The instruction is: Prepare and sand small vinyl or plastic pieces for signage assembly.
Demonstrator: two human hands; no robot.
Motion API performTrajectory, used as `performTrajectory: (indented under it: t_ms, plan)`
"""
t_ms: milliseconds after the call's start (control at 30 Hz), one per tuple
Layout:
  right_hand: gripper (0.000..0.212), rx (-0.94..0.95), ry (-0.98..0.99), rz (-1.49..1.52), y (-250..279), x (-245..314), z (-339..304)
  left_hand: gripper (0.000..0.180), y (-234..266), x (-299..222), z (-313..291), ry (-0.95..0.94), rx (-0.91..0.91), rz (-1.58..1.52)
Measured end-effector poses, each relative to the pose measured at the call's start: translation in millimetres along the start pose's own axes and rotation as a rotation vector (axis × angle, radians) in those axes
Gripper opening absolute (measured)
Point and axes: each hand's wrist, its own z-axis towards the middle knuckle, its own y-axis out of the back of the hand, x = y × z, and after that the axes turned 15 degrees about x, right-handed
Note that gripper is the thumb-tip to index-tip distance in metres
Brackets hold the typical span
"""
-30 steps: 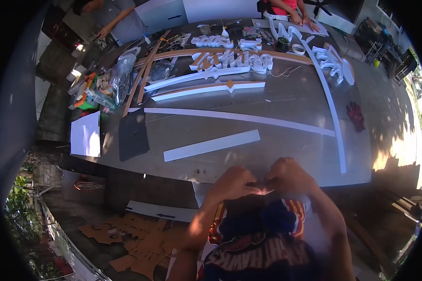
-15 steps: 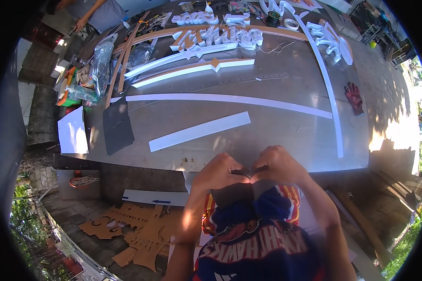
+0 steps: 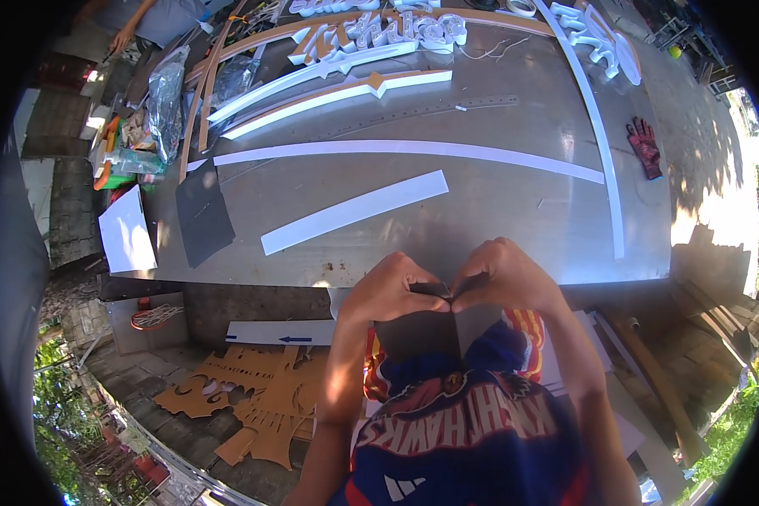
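Note:
Both my hands are closed on a dark grey sheet (image 3: pixel 420 333) at the near edge of the table. My left hand (image 3: pixel 392 285) grips its left half and my right hand (image 3: pixel 504 277) its right half. The thumbs nearly meet at a straight line, a crease or seam, down the middle of the sheet. The curled fingers partly hide its top edge. Just beyond my hands, a short white strip (image 3: pixel 354 212) lies slanted on the metal table (image 3: pixel 481 223). Farther left lie another dark grey sheet (image 3: pixel 204 215) and a white piece (image 3: pixel 128 232).
A long white strip (image 3: pixel 413 148) crosses the table, meeting another strip (image 3: pixel 599 152) on the right. White-edged letter shapes (image 3: pixel 379 35) stand at the back. A red glove (image 3: pixel 644 148) lies at the right. Cut brown board (image 3: pixel 270 388) rests below. Another person's hand (image 3: pixel 122 38) shows top left.
The whole table sits higher in the picture, as the view has tipped downward. My hands keep hold of the dark grey sheet, and more of it shows below them.

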Motion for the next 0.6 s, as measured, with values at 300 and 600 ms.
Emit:
performTrajectory:
  t_ms: [300,600]
  plan:
    - [0.026,-0.046,-0.003,-0.097,10,11,-14,0.022,3,-6,9,0.002,0.022,-0.022]
    - [0.021,-0.214,-0.091,-0.223,10,-53,-14,0.023,8,14,54,0.062,-0.05,0.02]
